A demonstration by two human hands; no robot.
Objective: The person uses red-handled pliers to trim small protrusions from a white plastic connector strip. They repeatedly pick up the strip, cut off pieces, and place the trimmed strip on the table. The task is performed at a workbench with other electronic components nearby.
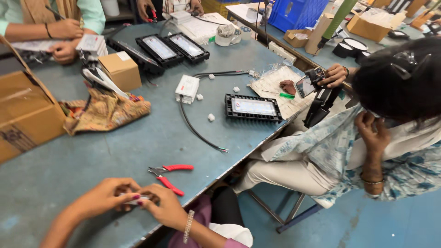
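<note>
big blue-grey worn metal surface carries everything. brown cardboard box sits at its left edge, a patterned orange-brown cloth bundle just beside it, a smaller tan cardboard box behind that. two black rectangular lamp housings with clear glass fronts lie side by side at the far end; a third black finned lamp housing lies near the right edge. white plastic driver box sits mid-surface, a black cable running from it toward the near edge, small white connector blocks scattered around it.

near edge: left hand and right hand meet over the surface, both sets of fingers pinched narrow on one small white part held between them, just above the surface at the near edge. what the part is, cannot tell; mostly hidden by the fingers. beaded bracelet on the right wrist. red-handled cutting pliers lie on the surface just beyond the right hand, untouched, handles apart.

a seated person in a light blue patterned shirt is at the right, one hand on a phone. other people's hands work at the far left and far end.
</note>
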